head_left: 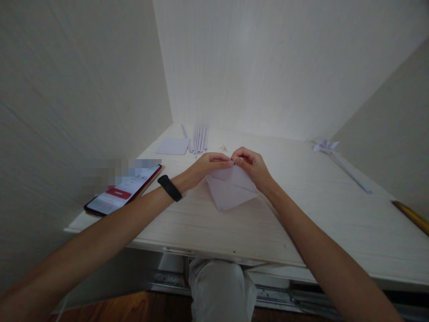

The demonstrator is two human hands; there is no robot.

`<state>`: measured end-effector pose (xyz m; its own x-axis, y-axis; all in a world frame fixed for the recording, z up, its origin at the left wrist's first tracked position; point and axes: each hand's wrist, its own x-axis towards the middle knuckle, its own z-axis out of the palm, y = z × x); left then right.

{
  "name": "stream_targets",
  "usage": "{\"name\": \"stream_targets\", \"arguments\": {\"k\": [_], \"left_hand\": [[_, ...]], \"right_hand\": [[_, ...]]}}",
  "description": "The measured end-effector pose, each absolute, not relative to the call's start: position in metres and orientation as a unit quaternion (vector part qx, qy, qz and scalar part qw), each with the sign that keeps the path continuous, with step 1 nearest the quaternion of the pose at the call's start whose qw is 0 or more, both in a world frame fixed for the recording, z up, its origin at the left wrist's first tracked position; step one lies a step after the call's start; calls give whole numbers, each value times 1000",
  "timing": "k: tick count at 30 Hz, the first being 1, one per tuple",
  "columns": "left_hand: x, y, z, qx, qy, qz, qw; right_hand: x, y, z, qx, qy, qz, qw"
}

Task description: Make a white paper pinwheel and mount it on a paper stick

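Observation:
A folded sheet of pale lilac paper (229, 191) lies on the light wooden desk (301, 214), its point toward me. My left hand (209, 163) and my right hand (250, 164) meet at the paper's far edge, fingertips pinching it from either side. A black band (169, 188) is on my left wrist.
A phone (124, 191) with a lit screen lies at the desk's left edge. A square paper sheet (173, 146) and several rolled paper sticks (199, 138) sit at the back. A paper flower on a stem (326, 146) lies at the right, a yellowish rod (411, 216) at the far right edge.

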<state>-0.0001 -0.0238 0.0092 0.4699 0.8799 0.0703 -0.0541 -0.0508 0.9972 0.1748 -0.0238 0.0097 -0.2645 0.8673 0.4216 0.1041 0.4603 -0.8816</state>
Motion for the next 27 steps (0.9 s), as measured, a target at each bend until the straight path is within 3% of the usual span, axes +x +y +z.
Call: {"name": "stream_targets", "arguments": {"k": [27], "left_hand": [[-3, -26, 13, 594, 335, 364, 634]], "right_hand": [[175, -23, 9, -314, -666, 466, 492]]}}
